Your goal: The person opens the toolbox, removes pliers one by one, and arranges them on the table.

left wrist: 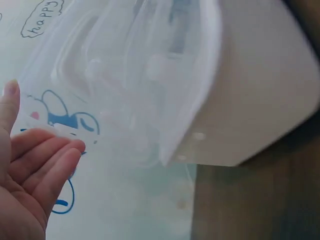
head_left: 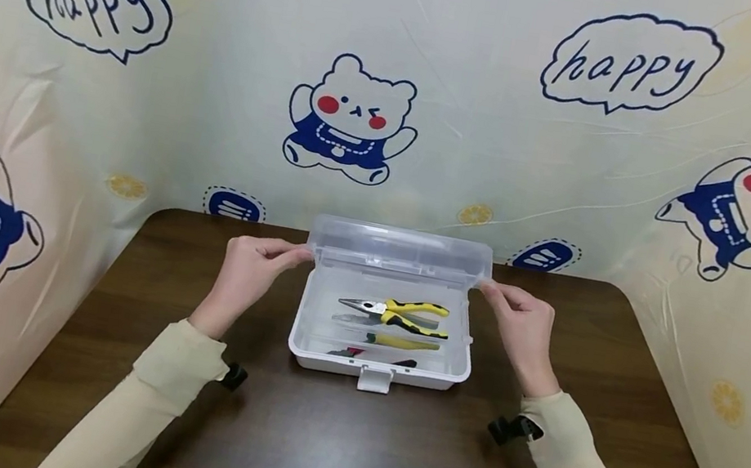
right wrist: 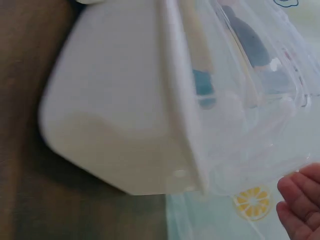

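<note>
At the middle of the table stands a white plastic toolbox point(head_left: 301, 329) with its clear lid point(head_left: 403, 247) raised at the back. My left hand point(head_left: 250, 271) pinches the lid's left corner between thumb and fingers. At the opposite corner, my right hand point(head_left: 521, 325) pinches the lid in the same way. Long-nose pliers point(head_left: 399, 314) with yellow and black handles lie in the box, jaws to the left. Nearer the front is a yellow handle point(head_left: 405, 344). Red and dark pieces are partly hidden by the front wall. Both wrist views show the lid point(left wrist: 125, 100) close beside the fingers.
A white latch point(head_left: 375, 379) hangs down at the box's front. The box stands on a dark brown wooden table point(head_left: 340, 443). A pale printed curtain point(head_left: 463, 157) encloses the back and both sides of the table.
</note>
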A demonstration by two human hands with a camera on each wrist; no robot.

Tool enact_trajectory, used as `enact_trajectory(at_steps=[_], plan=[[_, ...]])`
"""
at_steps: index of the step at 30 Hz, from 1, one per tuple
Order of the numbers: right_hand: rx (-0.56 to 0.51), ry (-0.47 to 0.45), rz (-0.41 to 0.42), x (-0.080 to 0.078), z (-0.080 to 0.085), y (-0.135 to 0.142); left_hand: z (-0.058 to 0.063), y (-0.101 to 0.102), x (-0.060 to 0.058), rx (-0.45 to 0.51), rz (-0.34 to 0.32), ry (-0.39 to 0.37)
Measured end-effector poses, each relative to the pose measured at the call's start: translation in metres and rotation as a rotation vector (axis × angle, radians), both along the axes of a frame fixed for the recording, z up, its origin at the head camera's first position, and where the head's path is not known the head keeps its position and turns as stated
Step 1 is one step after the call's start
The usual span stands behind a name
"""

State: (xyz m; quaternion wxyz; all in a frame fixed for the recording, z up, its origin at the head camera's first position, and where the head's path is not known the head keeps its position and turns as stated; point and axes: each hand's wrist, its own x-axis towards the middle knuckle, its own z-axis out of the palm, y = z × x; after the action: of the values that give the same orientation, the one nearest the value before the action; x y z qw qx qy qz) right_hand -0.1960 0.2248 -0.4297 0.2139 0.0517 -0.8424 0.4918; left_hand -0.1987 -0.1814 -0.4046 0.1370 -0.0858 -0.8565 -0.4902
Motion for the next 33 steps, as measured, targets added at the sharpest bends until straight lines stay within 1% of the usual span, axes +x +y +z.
enact_trajectory(at_steps=[4, 8, 11, 13, 15, 17, 20, 22, 23, 24, 26, 29, 31, 33], plan=[[0.006, -0.01, -0.036, -0.005, 0.009, -0.002, 0.007, 0.004, -0.007, 0.034, 0.026, -0.015], [0.017, -0.006, -0.051, -0.012, 0.014, -0.004, 0.01, 0.007, -0.013, 0.031, 0.065, 0.006], [0.029, 0.032, -0.056, -0.019, 0.014, -0.004, 0.01, 0.01, -0.018, 0.027, 0.094, 0.011], [0.033, 0.066, -0.053, -0.023, 0.013, -0.003, 0.009, 0.012, -0.021, 0.041, 0.109, 0.005], [0.034, 0.087, -0.039, -0.026, 0.011, -0.002, 0.008, 0.013, -0.023, 0.064, 0.111, -0.003], [0.037, 0.085, -0.017, -0.028, 0.008, -0.001, 0.006, 0.013, -0.026, 0.088, 0.107, -0.01], [0.029, 0.036, 0.033, -0.031, 0.003, 0.001, 0.002, 0.012, -0.029, 0.099, 0.09, -0.013], [0.016, -0.019, 0.095, -0.031, 0.001, 0.001, -0.001, 0.011, -0.032, 0.095, 0.063, -0.015], [0.007, -0.053, 0.126, -0.031, 0.001, 0.0, -0.004, 0.011, -0.033, 0.091, 0.044, -0.018], [-0.003, -0.083, 0.161, -0.029, 0.005, -0.001, -0.006, 0.011, -0.034, 0.09, 0.026, -0.024], [-0.021, -0.13, 0.235, -0.03, 0.003, 0.0, -0.012, 0.011, -0.037, 0.09, -0.013, -0.04], [-0.052, -0.167, 0.303, -0.033, -0.002, 0.001, -0.022, 0.011, -0.04, 0.116, -0.051, -0.061], [-0.072, -0.165, 0.34, -0.039, -0.011, 0.004, -0.029, 0.01, -0.043, 0.135, -0.068, -0.075], [-0.075, -0.173, 0.362, -0.041, -0.014, 0.004, -0.035, 0.008, -0.044, 0.139, -0.082, -0.09]])
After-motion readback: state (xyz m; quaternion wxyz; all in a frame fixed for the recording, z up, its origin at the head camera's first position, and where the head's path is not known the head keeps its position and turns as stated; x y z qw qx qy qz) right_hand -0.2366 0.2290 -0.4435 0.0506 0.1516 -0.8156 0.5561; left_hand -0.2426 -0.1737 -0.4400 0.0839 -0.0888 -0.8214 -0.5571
